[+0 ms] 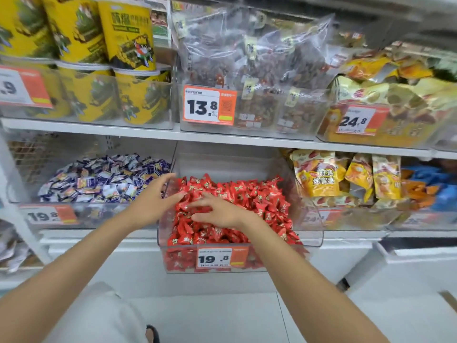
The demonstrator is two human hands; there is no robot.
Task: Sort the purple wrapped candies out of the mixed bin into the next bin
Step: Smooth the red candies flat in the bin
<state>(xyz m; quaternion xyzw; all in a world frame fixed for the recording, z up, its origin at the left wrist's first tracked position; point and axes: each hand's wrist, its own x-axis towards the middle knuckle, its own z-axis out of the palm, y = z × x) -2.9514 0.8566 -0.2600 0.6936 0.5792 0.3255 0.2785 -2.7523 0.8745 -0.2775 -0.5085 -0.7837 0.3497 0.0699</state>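
L hand (153, 201) & R hand (217, 212) open, fingers spread over red candies (247, 199). Purple candies (103, 179) lie just left of L hand.

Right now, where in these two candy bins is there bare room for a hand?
Bare room lies at the back of the red candy bin, behind its pile, and in the rear left corner of the purple candy bin. The red candy bin's front is crowded with the left hand and right hand.
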